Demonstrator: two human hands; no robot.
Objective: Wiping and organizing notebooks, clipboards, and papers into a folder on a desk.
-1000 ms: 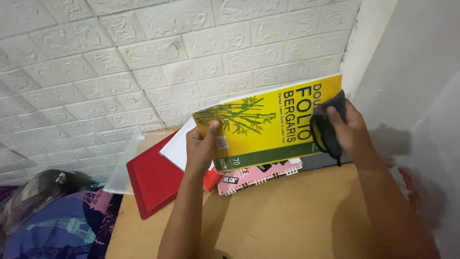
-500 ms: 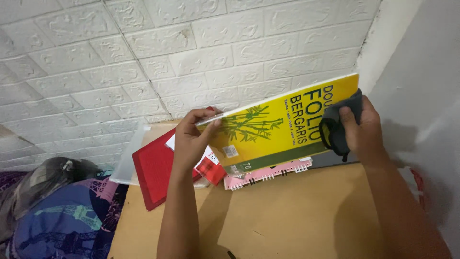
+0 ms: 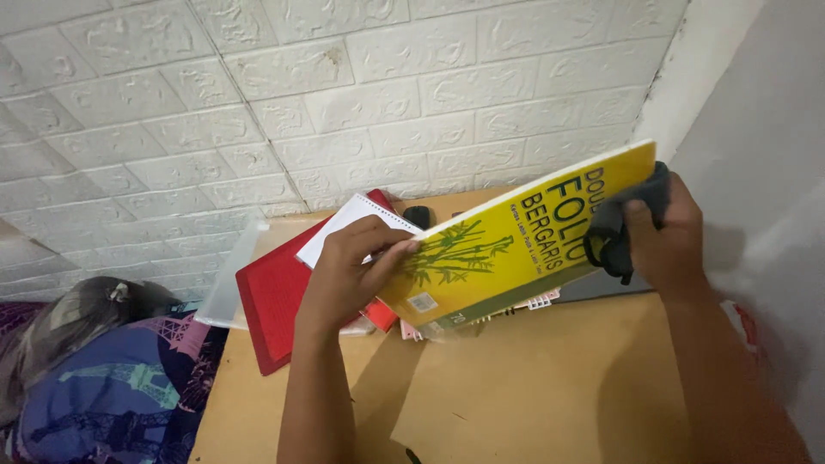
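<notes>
A yellow pad of paper [image 3: 507,245] with a green bamboo drawing is held tilted above the wooden table [image 3: 516,387]. My left hand [image 3: 348,271] grips its left edge, fingers lying over the cover. My right hand [image 3: 662,236] holds a dark grey cloth [image 3: 623,223] pressed against the pad's right end. Under the pad lie a pink spiral notebook [image 3: 541,301], a white spiral notebook [image 3: 344,225] and a red folder [image 3: 275,301].
A clear plastic sleeve [image 3: 228,279] hangs over the table's left edge. A white brick-pattern wall [image 3: 301,94] stands behind, a plain wall at right. Blue patterned fabric [image 3: 112,395] and a dark bundle [image 3: 77,314] lie left of the table.
The pad has tipped flatter, its top edge leaning away. My left hand slid from the pad's edge onto its cover. My right hand with the cloth stayed at the right end.
</notes>
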